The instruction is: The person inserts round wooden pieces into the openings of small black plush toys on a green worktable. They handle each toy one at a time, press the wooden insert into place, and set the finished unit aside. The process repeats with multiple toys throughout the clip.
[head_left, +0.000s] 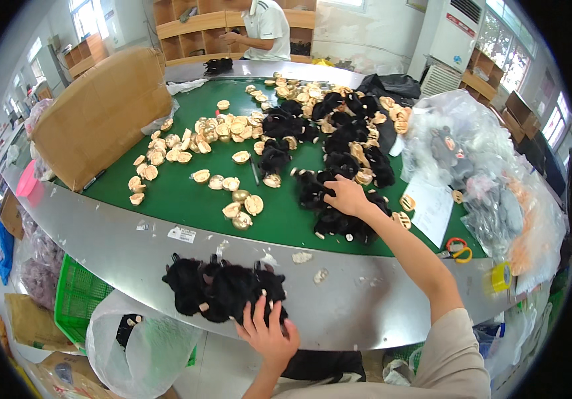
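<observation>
My left hand [268, 332] rests with spread fingers on the near side of a cluster of black plush toys [232, 286], which lies on the metal front rim of the table. Farther right, my right hand [349, 197] reaches over the green mat, its fingers curled on a black plush toy [311, 191] at the edge of a larger heap. More black plush toys [346, 223] lie just below that hand. Small pale bits show on some of them. Part of the grip is hidden by the dark fur.
Gold shell-shaped pieces [231, 126] are scattered over the green mat [192, 205]. At left stands a cardboard box [103, 113]. On the right are clear plastic bags [459, 133], paper [430, 209], scissors [457, 249] and yellow tape [501, 276]. A person [267, 30] is beyond the table.
</observation>
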